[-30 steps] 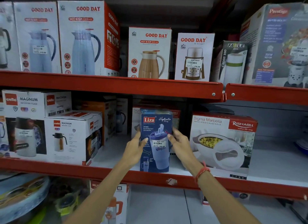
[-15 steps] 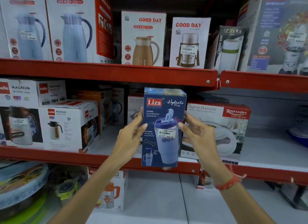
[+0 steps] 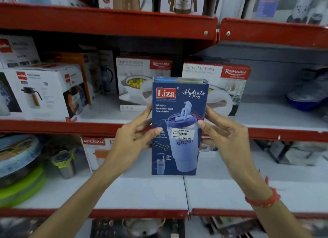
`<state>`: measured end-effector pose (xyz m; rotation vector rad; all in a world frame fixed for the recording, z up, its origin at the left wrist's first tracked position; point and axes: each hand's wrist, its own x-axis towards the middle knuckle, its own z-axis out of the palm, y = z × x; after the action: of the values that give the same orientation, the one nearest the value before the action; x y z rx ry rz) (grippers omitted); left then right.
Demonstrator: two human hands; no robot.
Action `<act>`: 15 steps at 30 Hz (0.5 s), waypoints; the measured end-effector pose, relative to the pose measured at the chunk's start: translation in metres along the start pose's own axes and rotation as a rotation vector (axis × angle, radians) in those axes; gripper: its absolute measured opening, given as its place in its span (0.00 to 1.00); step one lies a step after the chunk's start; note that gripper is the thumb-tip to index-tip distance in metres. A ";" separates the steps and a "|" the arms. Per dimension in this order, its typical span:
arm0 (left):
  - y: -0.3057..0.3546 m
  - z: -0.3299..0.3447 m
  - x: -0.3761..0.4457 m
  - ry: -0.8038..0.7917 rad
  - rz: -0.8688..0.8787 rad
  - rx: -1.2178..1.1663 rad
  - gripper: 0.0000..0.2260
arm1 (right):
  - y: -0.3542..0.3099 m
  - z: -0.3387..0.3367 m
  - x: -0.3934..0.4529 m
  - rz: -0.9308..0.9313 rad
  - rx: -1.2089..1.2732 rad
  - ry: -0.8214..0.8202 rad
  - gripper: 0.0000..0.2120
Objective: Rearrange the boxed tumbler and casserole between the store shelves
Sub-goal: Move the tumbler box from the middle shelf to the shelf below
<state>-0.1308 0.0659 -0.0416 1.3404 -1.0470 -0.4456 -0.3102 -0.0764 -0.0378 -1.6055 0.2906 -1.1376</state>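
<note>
I hold a tall blue Liza tumbler box (image 3: 178,126) upright in the air, in front of the red shelf edges. My left hand (image 3: 131,140) grips its left side and my right hand (image 3: 225,140) grips its right side. Behind the box, on the middle shelf, stand two white-and-red Rishabh casserole boxes: one (image 3: 140,81) behind and to the left, one (image 3: 229,85) to the right, partly hidden by the tumbler box.
Cello flask boxes (image 3: 46,90) fill the middle shelf's left. The lower grey shelf (image 3: 213,191) holds a Murlidhar box (image 3: 95,152), a green-lidded jar (image 3: 64,162) and stacked round dishes (image 3: 17,165) at left. A dark blue bowl (image 3: 307,97) sits far right.
Both hands lifted the tumbler box off the middle shelf and brought it out and down toward me. The view has tilted down, showing the lower shelf.
</note>
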 end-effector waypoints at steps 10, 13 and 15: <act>-0.090 0.025 -0.023 -0.055 -0.252 0.246 0.28 | 0.086 -0.028 -0.056 0.189 -0.146 0.002 0.23; -0.123 0.041 -0.026 -0.041 -0.290 0.276 0.25 | 0.116 -0.030 -0.065 0.221 -0.244 0.024 0.24; -0.143 0.051 -0.028 -0.020 -0.317 0.297 0.25 | 0.134 -0.031 -0.070 0.248 -0.277 0.038 0.24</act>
<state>-0.1449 0.0255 -0.1895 1.7821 -0.9445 -0.5539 -0.3228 -0.0976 -0.1899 -1.7325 0.6781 -0.9676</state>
